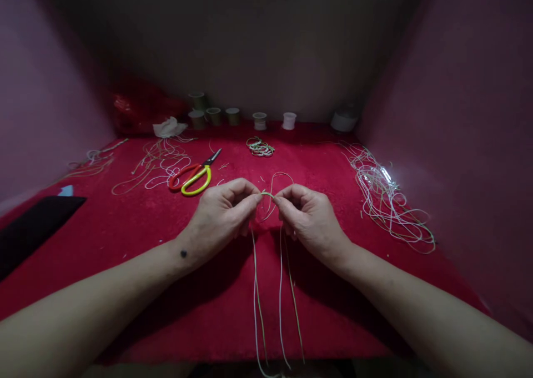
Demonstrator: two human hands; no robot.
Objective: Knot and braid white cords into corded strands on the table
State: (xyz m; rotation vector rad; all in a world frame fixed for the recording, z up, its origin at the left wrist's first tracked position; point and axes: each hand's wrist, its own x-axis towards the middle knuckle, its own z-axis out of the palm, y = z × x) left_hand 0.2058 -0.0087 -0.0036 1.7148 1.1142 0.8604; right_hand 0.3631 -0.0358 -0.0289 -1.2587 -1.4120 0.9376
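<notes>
Between my two hands a short span of thin green and white cord (267,194) is stretched in a slight arch. My left hand (228,208) pinches its left end between thumb and forefinger. On the other side my right hand (308,211) pinches the right end the same way. Loose tails of white cord (280,289) and olive-green cord (295,306) hang from below both hands toward the table's front edge. A thin loop of cord (282,174) stands out just behind the fingers. The curled lower fingers hide part of the cord.
Scissors (195,178) with red and yellow handles lie left of centre. Tangled cords lie at left (160,161) and right (387,206). A small coiled cord bundle (260,147) sits mid-table. Several thread spools (260,121) line the back. A black object (37,228) rests at left on the red cloth (166,317).
</notes>
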